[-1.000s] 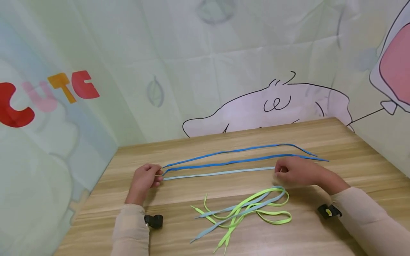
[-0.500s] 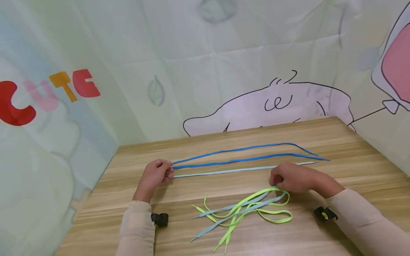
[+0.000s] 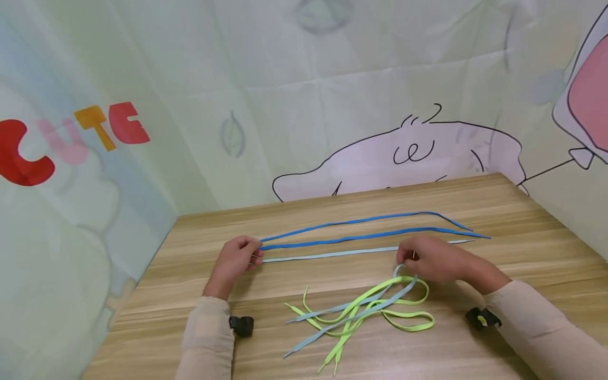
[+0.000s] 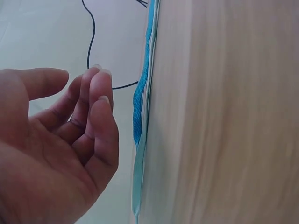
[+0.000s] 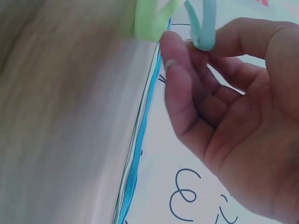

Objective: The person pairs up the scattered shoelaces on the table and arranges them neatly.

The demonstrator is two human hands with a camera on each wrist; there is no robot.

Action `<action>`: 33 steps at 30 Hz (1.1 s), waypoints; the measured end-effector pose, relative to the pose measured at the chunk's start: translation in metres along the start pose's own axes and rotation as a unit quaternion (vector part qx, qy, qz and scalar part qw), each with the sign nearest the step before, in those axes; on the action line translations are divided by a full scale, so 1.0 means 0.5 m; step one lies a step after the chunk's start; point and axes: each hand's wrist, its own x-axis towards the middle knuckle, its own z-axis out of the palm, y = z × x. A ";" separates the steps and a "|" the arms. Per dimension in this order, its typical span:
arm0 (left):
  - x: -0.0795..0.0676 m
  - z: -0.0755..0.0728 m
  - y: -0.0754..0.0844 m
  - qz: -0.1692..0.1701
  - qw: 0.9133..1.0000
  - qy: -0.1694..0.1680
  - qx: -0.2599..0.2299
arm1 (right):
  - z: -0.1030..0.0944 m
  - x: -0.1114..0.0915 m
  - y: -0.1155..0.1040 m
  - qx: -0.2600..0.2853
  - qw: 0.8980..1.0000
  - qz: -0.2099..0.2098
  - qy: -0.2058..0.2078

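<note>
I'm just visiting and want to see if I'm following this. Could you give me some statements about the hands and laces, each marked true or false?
1. The right hand pinches the folded pale-blue lace. True.
2. The left hand grips a lace. False: it holds nothing.
3. The yellow-green laces lie in straight, separate lines. False: they loop and cross.
4. The straight pale-blue lace lies nearer the person than the two blue laces. True.
5. The person's sleeves are black. False: they are beige.
</note>
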 end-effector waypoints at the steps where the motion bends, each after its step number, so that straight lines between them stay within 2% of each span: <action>1: 0.000 0.003 0.000 0.002 1.000 -0.001 0.001 | 0.000 0.001 -0.001 0.002 1.000 0.002 0.006; 8: -0.001 0.024 0.002 0.003 1.000 -0.008 0.009 | 0.000 -0.002 -0.004 0.012 0.999 0.005 0.029; 15: -0.002 0.038 0.004 0.010 1.000 -0.018 0.010 | -0.003 -0.004 -0.006 0.017 0.998 -0.025 0.058; 22: 0.001 0.047 0.006 0.014 0.999 -0.032 0.008 | -0.007 -0.006 -0.008 0.087 0.993 -0.025 0.079; 26: 0.001 0.054 0.009 0.019 0.999 -0.042 0.013 | -0.010 -0.007 -0.012 0.125 0.989 -0.021 0.078; 33: -0.006 0.074 0.019 0.033 0.997 -0.062 0.036 | -0.014 -0.007 -0.023 0.168 0.981 -0.051 0.089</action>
